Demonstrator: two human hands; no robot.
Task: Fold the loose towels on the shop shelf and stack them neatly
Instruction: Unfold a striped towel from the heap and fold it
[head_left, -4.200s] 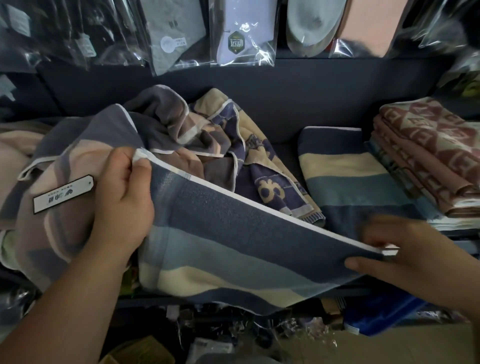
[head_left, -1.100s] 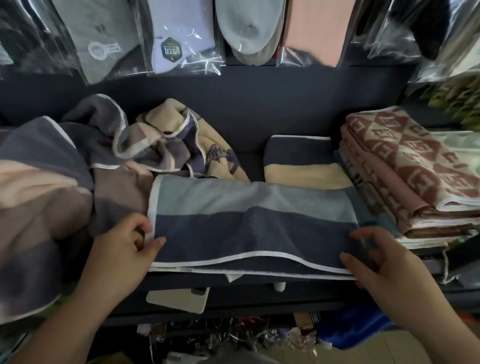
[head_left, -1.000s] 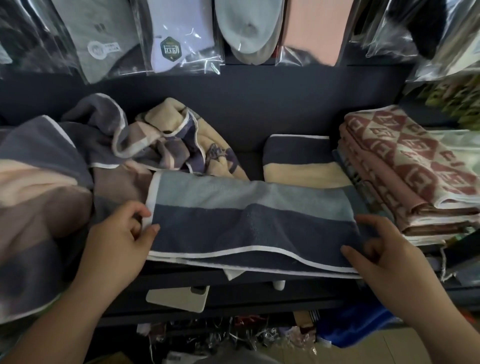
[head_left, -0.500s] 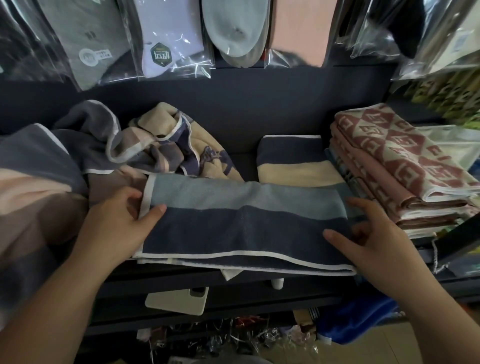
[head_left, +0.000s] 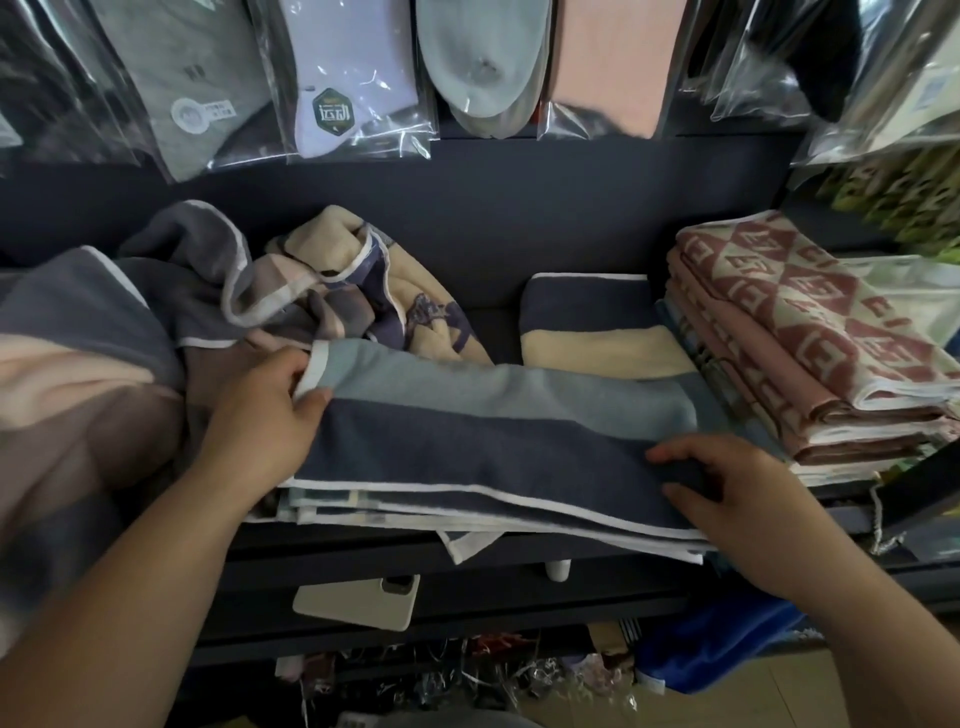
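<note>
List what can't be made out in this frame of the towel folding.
Head view: folded striped towel at the back, its front covered by the blue striped towel.
Head view: loose towel at left, cut off by the frame edge.
Head view: round sticker on the grey sock pack, print too small.
Head view: clutter below the shelf, dark and blurred.

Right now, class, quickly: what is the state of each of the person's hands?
Left hand: closed, pinching the left end of the blue striped towel.
Right hand: closed, gripping the same towel's right end.
</note>
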